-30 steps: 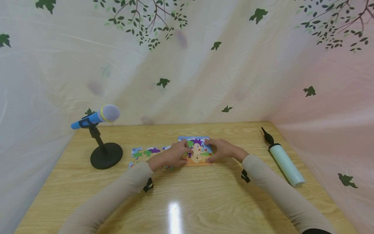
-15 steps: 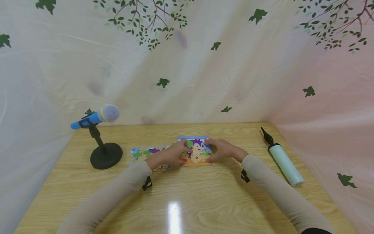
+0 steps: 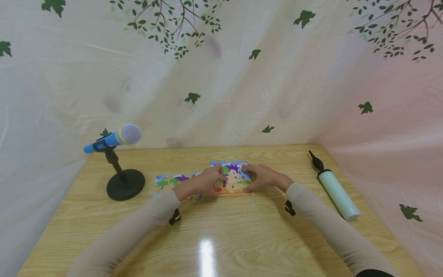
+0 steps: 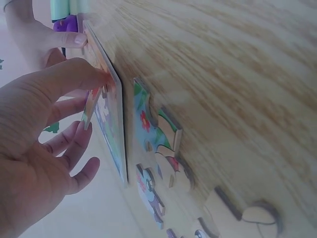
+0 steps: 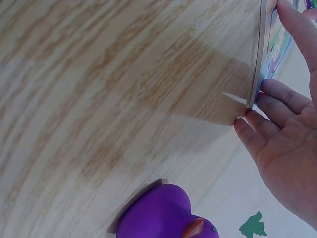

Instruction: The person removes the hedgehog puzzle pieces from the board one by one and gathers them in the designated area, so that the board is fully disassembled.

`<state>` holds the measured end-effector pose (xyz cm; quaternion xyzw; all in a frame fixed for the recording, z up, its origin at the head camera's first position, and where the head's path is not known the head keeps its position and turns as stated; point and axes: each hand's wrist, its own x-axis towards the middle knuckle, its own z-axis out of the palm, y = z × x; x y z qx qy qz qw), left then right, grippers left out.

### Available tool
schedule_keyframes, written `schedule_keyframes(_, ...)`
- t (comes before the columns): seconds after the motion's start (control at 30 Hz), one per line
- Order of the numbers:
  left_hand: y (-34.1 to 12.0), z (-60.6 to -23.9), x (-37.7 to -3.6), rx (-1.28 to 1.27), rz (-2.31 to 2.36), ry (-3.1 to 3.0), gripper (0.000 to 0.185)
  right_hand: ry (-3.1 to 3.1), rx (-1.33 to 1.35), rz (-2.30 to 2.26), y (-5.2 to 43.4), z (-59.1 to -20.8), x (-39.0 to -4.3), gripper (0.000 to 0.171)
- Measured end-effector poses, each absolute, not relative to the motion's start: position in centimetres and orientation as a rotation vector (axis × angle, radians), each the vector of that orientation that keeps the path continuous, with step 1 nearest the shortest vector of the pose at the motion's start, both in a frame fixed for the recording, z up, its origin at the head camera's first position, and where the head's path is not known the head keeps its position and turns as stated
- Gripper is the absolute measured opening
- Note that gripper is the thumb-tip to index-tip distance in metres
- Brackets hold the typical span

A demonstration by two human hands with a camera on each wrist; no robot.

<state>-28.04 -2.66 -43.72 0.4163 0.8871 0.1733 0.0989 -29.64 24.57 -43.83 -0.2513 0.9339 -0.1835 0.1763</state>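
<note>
In the head view, a puzzle board [image 3: 232,186] with a picture of a purple-haired cartoon figure lies at the table's middle. My left hand [image 3: 207,182] is over its left side. The left wrist view shows that hand pinching a puzzle piece [image 4: 90,108] between thumb and fingers, tilted against the board. My right hand [image 3: 264,177] holds the board's right side, thumb at the near corner and fingers farther along the edge. Loose puzzle pieces [image 4: 157,124] lie left of the board; my left forearm hides some of them in the head view.
A blue toy microphone [image 3: 112,139] on a black round-based stand [image 3: 126,184] is at left. A pale green hand pump [image 3: 339,194] lies at right. The right wrist view shows a purple rubber duck [image 5: 156,215] near the right hand. A leaf-printed curtain [image 3: 228,84] hangs behind the table.
My left hand has shifted very slightly left, uncovering a bit more of the board's lower left part. My right hand and the board stay in place.
</note>
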Motion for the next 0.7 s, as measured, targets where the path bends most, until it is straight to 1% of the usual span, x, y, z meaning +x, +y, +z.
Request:
schedule_keyframes(0.33,-3.0,-43.9,-27.8,1.197,0.52,2.648,0.057,2.644,-0.693,-0.519,24.5,-43.9,-29.7,0.087)
schedule_keyframes(0.7,-3.9,-44.3,-27.7,1.314,0.517,2.709,0.053,2.644,-0.697,-0.507,24.5,-43.8,-29.6,0.088)
